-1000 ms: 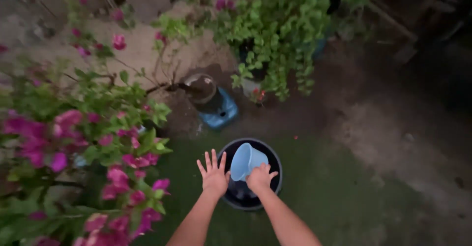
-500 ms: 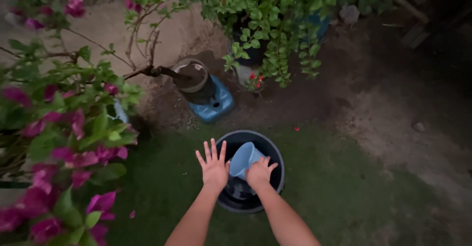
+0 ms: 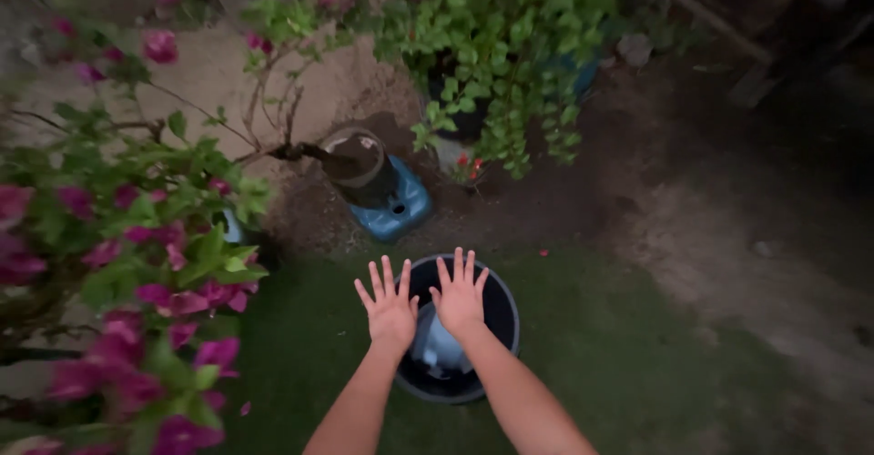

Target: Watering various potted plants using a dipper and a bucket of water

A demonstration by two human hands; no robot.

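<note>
Both hands are spread flat and empty, left hand (image 3: 391, 309) and right hand (image 3: 460, 298) hovering over the dark bucket (image 3: 503, 314), where the pale blue scoop (image 3: 439, 350) already lies inside, seemingly set down and not yet gripped

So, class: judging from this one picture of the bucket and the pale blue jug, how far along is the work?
Done: the pale blue jug lies inside the dark bucket, held by neither hand. In hand: nothing; the left hand and right hand are spread open over the bucket. Left: the soil around the blue potted plant shows no fresh watering.
</note>
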